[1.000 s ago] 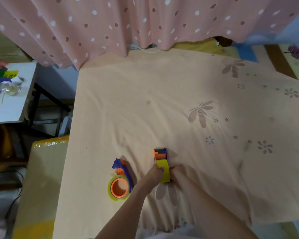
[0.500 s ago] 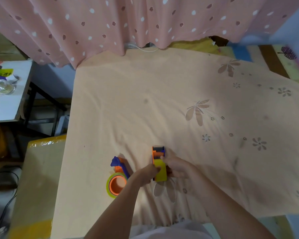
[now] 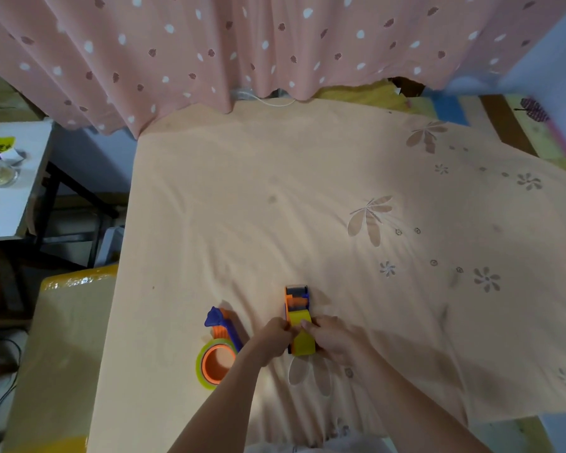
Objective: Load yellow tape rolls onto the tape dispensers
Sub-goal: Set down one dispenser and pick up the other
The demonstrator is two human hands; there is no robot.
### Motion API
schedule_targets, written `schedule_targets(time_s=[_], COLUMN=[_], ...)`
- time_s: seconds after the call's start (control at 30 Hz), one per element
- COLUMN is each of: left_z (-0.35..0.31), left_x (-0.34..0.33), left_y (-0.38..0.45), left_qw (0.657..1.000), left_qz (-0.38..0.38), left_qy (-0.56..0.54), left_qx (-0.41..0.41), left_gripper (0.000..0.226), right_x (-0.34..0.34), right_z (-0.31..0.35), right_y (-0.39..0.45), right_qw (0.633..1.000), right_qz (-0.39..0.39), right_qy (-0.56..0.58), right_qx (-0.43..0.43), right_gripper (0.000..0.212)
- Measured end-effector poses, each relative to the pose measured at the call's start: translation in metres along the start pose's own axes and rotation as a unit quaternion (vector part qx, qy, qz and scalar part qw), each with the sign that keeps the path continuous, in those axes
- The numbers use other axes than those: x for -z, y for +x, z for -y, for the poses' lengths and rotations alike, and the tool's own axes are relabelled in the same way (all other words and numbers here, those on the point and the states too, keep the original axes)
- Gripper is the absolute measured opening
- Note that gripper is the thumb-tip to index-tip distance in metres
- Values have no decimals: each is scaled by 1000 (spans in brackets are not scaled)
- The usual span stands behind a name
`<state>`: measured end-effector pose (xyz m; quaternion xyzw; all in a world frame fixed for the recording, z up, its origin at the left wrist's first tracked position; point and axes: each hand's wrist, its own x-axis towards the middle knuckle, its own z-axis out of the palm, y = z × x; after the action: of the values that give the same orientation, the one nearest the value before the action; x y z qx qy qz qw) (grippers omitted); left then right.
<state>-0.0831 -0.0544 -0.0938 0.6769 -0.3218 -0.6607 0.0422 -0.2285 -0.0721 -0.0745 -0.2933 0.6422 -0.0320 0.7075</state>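
An orange and purple tape dispenser (image 3: 296, 303) stands on edge on the peach cloth, with a yellow tape roll (image 3: 302, 342) in it. My left hand (image 3: 273, 338) grips the roll's left side. My right hand (image 3: 331, 335) grips its right side, with fingertips on the yellow tape. To the left lies a second dispenser (image 3: 222, 325), flat on its side, carrying a yellow tape roll (image 3: 213, 363) around its orange hub. Neither hand touches that one.
The peach cloth (image 3: 307, 207) covers the table, its left edge near x 430. A pink dotted curtain (image 3: 242, 50) hangs at the back. A yellow-wrapped box (image 3: 59, 338) sits low on the left, and a white side table (image 3: 7, 191) with a glass stands farther left.
My right hand moved up from beside the roll to grip it on its right side. Both hands now hold the standing dispenser's yellow roll. The view shifted slightly.
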Motion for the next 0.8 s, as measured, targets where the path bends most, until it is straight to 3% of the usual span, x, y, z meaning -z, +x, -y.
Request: schedule_targets(time_s=[0.1, 0.23, 0.33, 0.4, 0.47, 0.57, 0.63, 0.7, 0.8], left_z=[-2, -4, -11, 14, 5, 11, 21, 45, 75], left_x=[0, 5, 10, 32, 40, 58, 71, 89, 108], left_y=[0, -3, 2, -42, -40, -52, -66, -77, -83], left_qw=[1000, 999, 996, 994, 987, 953, 931, 915, 922], left_qz=[-5, -36, -52, -107, -154, -302, -360, -393, -358], left_qy=[9, 37, 74, 7, -22, -15, -53, -81, -118], left_qx=[10, 9, 5, -21, -31, -23, -2, 32, 89], left_gripper=[32, 33, 39, 41, 33, 24, 22, 32, 43], right_x=[-1, -5, -9, -53, -55, -58, -68, -91, -121], right_z=[3, 16, 23, 25, 35, 41, 44, 45, 39], right_y=[1, 4, 13, -24, -24, -30, -28, -22, -13], right_qw=[1000, 963, 968, 970, 950, 893, 900, 922, 940], right_qz=[-13, -79, -97, -116, -227, -370, -353, -289, -187], right_qy=[-19, -256, -229, -212, -201, -198, -171, -183, -257], right_qx=[-2, -11, -21, 31, 78, 163, 191, 182, 127], right_gripper=[38, 42, 35, 41, 48, 43, 34, 27, 36])
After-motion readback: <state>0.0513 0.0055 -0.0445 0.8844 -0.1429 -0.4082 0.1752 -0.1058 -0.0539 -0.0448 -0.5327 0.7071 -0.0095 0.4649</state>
